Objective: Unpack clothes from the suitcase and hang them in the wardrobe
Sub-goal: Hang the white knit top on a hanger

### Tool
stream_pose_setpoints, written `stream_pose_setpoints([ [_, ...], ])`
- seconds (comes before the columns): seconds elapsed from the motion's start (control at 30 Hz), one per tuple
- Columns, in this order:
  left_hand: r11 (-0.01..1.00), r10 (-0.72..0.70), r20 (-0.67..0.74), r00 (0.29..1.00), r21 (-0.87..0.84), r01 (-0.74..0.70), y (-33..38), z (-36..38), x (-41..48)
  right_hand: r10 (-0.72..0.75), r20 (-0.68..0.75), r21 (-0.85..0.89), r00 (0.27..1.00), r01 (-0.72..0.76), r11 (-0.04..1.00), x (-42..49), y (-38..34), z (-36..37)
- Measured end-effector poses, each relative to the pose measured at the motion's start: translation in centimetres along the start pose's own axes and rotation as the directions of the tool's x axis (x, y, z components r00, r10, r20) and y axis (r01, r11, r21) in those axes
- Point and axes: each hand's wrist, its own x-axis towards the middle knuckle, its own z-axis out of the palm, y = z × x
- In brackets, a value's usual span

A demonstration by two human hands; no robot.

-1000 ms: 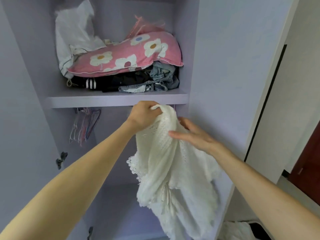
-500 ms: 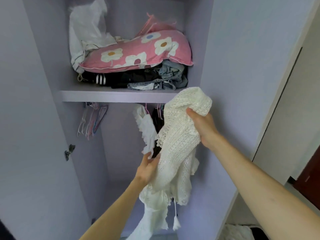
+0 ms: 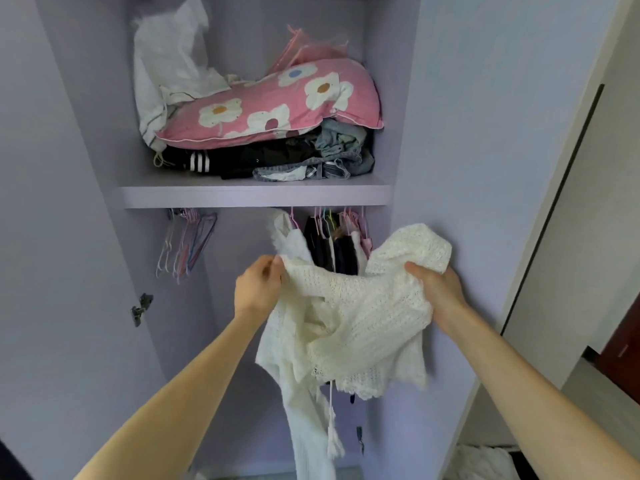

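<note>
Lilac wardrobe (image 3: 450, 133) open, bare hangers (image 3: 187, 244) hanging up-left below its shelf (image 3: 256, 197) | white knit top (image 3: 363, 317) stretched crosswise between both hands, in front of hung clothes (image 3: 341, 247) | left hand (image 3: 258, 289) pinches one edge, right hand (image 3: 438, 289) grips the bunched other end (left sits nearer the hangers)

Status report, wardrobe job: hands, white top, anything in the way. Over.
Left hand pinches the white knit top, right hand grips its other end. Top unhung, held before hung clothes. Empty hangers free, rail's left.

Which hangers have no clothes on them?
The bunch on the left hangs bare; the hangers on the right carry clothes.
</note>
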Motion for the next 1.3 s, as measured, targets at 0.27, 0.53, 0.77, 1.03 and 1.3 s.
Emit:
stream_pose_setpoints([
  [0.27,0.967,0.108,0.162,0.981,-0.246,-0.066,7.6,-0.5,1.8,-0.108,0.283,-0.405,0.953,0.221,0.887,-2.7,2.3,3.6],
  [0.53,0.805,0.447,0.299,0.843,0.276,-0.525,8.1,-2.0,2.1,-0.272,0.478,-0.566,0.835,0.53,0.632,-2.5,1.3,8.4],
  [0.77,0.462,0.26,0.519,0.814,0.673,-0.577,2.4,-5.7,1.8,-0.422,0.405,-0.656,0.811,0.579,0.485,-0.8,-1.1,7.4],
  [1.03,0.688,-0.007,0.397,0.918,0.668,-0.284,0.3,-7.9,3.2,-0.344,0.474,-0.638,0.811,0.585,0.501,0.0,-1.0,6.9],
  [1.3,0.651,-0.019,0.25,0.968,0.738,-0.178,0.8,-8.8,3.7,-0.115,0.506,-0.855,0.855,0.515,0.066,0.4,1.3,5.2],
])
